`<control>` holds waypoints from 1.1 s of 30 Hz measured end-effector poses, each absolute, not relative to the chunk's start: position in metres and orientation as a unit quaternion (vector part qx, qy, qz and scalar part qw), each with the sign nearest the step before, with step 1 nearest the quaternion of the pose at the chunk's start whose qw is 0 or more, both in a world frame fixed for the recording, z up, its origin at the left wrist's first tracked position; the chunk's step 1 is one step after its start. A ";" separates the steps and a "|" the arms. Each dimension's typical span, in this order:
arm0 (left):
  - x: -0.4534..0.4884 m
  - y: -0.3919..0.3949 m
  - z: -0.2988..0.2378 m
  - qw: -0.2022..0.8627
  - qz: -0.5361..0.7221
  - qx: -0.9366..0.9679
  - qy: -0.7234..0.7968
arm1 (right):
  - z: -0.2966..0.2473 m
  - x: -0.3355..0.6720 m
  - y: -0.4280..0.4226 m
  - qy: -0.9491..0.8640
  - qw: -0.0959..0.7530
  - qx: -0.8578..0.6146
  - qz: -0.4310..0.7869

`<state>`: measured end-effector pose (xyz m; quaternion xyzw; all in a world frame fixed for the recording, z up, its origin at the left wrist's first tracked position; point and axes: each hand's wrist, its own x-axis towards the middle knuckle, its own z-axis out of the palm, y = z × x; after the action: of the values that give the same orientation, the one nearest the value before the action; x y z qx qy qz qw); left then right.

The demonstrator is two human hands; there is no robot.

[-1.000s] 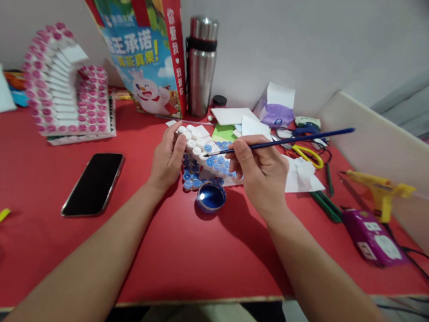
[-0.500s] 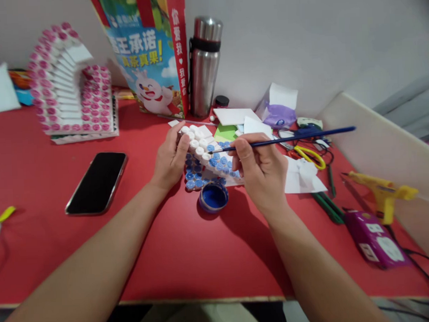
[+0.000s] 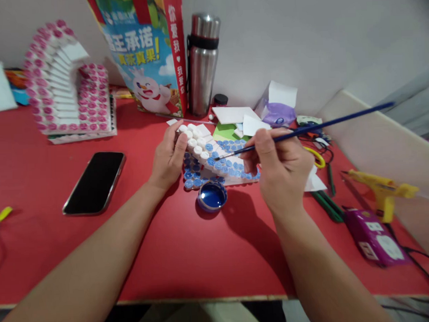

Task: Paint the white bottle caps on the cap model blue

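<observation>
Pinching the long blue-handled paintbrush (image 3: pixel 305 128), your right hand (image 3: pixel 280 170) sets its tip on the white stepped model of blue-painted caps (image 3: pixel 214 158) at the middle of the red table (image 3: pixel 168 247). Your left hand (image 3: pixel 168 158) cups the model's left end, fingers curled against it. A small round pot of blue paint (image 3: pixel 212 196) sits just before it.

A red flat table (image 3: pixel 189 246) is filling the frame. A black slab smartphone (image 3: pixel 94 182) is lying centre left, a round pot of blue paint (image 3: pixel 212 196) is sitting mid-frame, a tall steel flask (image 3: pixel 202 63) is standing upper centre, and a yellow plastic glue gun (image 3: pixel 382 192) is resting far right.
</observation>
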<state>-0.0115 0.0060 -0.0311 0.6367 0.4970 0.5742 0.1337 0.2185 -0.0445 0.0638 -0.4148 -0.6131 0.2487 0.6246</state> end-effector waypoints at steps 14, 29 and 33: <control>-0.013 0.005 -0.024 0.088 0.614 0.615 0.487 | 0.056 0.222 -0.027 -0.507 0.639 -0.433 0.384; -0.013 -0.003 -0.014 -0.037 0.647 0.608 0.459 | 0.068 0.220 -0.026 -0.396 0.628 -0.399 0.538; -0.011 -0.004 -0.009 -0.039 0.660 0.609 0.438 | 0.066 0.220 -0.027 -0.415 0.637 -0.399 0.513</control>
<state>-0.0110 -0.0040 -0.0094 0.6089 0.4384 0.6599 -0.0390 0.2199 -0.0267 0.0664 -0.3988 -0.4149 0.5128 0.6371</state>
